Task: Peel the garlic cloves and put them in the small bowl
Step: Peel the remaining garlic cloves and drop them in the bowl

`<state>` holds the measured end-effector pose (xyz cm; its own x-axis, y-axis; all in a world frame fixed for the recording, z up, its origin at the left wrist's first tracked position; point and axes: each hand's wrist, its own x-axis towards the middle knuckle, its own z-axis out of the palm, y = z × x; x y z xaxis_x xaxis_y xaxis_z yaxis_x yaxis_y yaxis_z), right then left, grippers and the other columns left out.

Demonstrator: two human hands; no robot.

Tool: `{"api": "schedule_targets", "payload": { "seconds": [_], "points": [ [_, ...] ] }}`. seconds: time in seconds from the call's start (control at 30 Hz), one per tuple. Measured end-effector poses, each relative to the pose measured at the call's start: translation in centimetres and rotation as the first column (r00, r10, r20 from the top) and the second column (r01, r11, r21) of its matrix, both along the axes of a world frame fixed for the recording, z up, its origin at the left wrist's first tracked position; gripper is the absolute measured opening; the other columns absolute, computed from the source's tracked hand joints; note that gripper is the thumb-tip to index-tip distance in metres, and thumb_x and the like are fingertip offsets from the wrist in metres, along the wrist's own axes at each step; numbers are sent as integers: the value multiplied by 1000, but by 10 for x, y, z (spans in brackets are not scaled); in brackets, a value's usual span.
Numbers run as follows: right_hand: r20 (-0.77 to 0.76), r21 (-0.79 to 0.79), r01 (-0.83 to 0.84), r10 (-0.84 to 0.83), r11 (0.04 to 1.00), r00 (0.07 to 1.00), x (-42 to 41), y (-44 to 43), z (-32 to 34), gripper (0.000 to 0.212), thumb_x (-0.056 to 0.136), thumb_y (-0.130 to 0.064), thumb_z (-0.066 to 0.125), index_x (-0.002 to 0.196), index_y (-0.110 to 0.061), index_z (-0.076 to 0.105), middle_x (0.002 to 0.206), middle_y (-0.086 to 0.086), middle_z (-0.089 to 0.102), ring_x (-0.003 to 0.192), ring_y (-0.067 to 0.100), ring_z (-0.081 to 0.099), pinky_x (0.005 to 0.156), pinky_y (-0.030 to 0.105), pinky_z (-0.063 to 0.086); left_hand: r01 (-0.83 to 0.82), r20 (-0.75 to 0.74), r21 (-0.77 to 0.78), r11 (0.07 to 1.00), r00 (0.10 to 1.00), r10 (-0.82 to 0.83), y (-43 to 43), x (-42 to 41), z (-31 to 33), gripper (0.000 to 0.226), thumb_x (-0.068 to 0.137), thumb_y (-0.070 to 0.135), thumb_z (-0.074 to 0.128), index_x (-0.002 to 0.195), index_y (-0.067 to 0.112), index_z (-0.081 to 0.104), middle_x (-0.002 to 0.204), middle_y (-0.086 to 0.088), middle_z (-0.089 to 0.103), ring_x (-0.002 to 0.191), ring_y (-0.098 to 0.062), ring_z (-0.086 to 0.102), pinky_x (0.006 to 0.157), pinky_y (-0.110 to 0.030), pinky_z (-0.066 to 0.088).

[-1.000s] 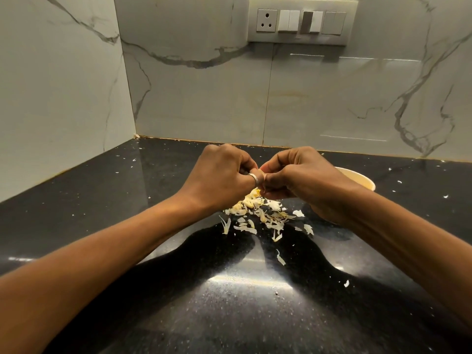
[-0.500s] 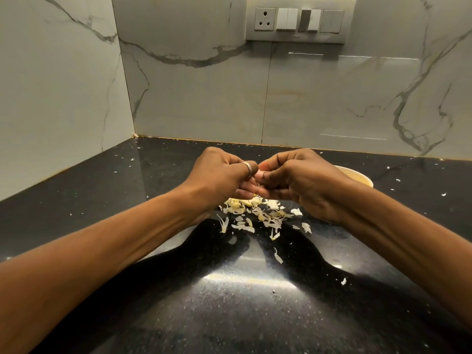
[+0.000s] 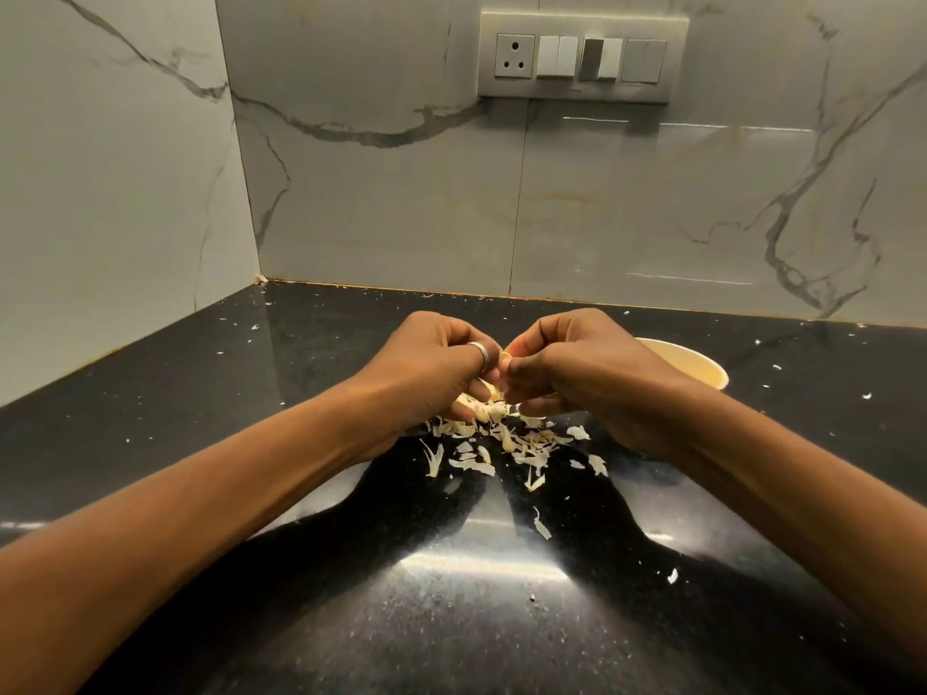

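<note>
Above the black counter, my left hand (image 3: 431, 368) and my right hand (image 3: 577, 373) meet, fingers curled, both pinching one pale garlic clove (image 3: 504, 361) of which only a sliver shows between the fingertips. A ring sits on a left finger. Below the hands lies a heap of garlic skins and cloves (image 3: 496, 433), its far part hidden by the fingers. The small cream bowl (image 3: 692, 373) stands just behind my right wrist, mostly covered by it; its inside is out of sight.
Loose skin flakes (image 3: 542, 526) are scattered over the black counter (image 3: 200, 393). Marble walls close the left side and the back, forming a corner at the far left. A switch panel with a socket (image 3: 582, 57) is on the back wall.
Both hands have risen slightly above the heap and stayed pressed together. The fingertips have shifted on the clove, and a bit of it now shows between them.
</note>
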<state>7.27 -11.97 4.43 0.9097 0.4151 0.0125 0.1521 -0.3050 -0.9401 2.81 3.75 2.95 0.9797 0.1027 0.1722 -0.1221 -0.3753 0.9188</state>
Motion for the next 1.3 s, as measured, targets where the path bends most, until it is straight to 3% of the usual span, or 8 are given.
{"api": "schedule_targets", "payload": {
  "seconds": [0.13,0.2,0.57,0.7,0.77,0.87,1.0,1.3],
  "points": [
    [120,-71,51,-42,996,992,5,-2,-1,7,92,-10,71,92,-3,71,97,19,73,78,17,66,65,24,57,-37,113,215,976,993,13,3,6,-1,14,96,16,62,99,23,73,89,5,70,83,-7,65,69,-28,59],
    [156,-70,67,-55,995,986,6,-3,-1,7,91,-12,72,91,-6,72,93,15,74,82,19,68,72,29,60,-12,112,210,978,994,-12,6,9,0,12,92,16,69,100,25,72,91,6,72,89,-10,69,75,-33,62],
    [155,-38,-30,35,999,987,7,-4,1,9,94,-8,67,92,-4,74,90,16,75,84,25,72,81,35,62,52,62,255,966,996,-70,13,14,0,15,89,19,74,103,14,78,85,-4,75,78,-14,73,64,-26,60],
    [585,-377,95,158,921,796,8,-3,-4,12,93,-16,67,89,-17,78,70,-1,71,68,15,67,62,28,55,-18,163,502,865,984,-74,14,12,-1,17,91,28,72,100,16,78,75,2,73,62,-7,70,58,-23,59],
    [676,-438,136,226,889,701,6,-2,-7,16,92,-16,63,90,-17,79,68,-3,68,60,10,59,54,25,44,-75,226,628,775,970,-90,13,10,-2,16,92,32,71,101,20,78,72,8,71,59,-4,66,58,-22,55],
    [712,-523,163,324,837,622,3,-1,-9,20,92,-18,58,86,-15,77,63,-2,63,55,9,53,51,25,35,-114,277,717,688,952,-132,13,9,-2,16,93,31,70,104,23,79,80,7,72,67,-6,63,59,-20,46],
    [733,-582,210,395,786,555,1,-3,-6,24,93,-21,54,71,-14,61,57,-2,48,53,12,44,50,23,22,-139,322,764,631,928,-186,13,8,-1,17,95,30,66,104,22,78,82,1,74,71,-16,65,68,-37,55],
    [768,-594,214,468,775,438,4,-5,-5,27,95,-25,52,78,-11,66,60,2,55,55,20,51,50,27,30,-107,296,790,603,929,-223,16,8,5,23,97,30,63,88,13,77,68,-3,69,63,-20,62,64,-38,52]
  ]
}}
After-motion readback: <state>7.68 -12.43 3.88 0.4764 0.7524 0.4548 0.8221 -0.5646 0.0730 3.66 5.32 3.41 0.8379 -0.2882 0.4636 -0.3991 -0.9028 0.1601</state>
